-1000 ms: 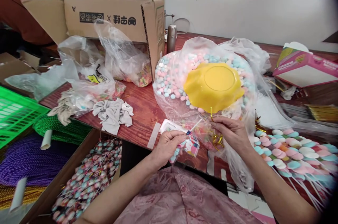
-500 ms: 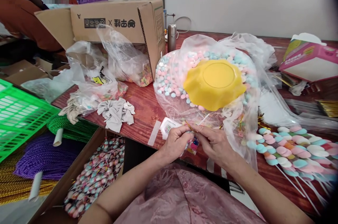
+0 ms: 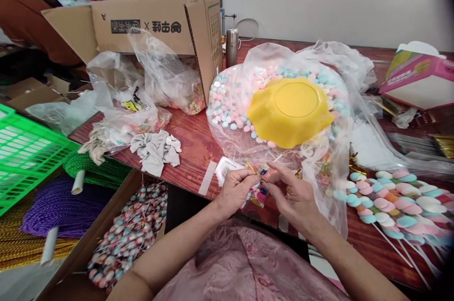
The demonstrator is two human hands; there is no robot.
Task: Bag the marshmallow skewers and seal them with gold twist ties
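My left hand [image 3: 237, 190] pinches a small wrapped candy skewer [image 3: 258, 191] and a gold twist tie [image 3: 251, 167] at the near table edge. My right hand [image 3: 293, 192] meets it from the right, fingers closed on the same skewer and tie. Just behind them sits a big clear bag of pastel candies [image 3: 227, 107] with a yellow wavy-edged bowl [image 3: 290, 111] lying upside down on it. Finished pastel candy skewers [image 3: 390, 201] lie in a heap on the table to my right.
A cardboard box [image 3: 156, 26] and clear bags [image 3: 124, 102] stand at the back left, grey bows [image 3: 156, 149] in front. A box of wrapped skewers [image 3: 127, 239], a green crate [image 3: 24, 159] and cord spools [image 3: 53, 206] sit below left. Pink carton [image 3: 422, 81] far right.
My right hand drew in from the gold ties near the bag to meet my left hand, and both now work the tie at the skewer. The view shifted slightly.
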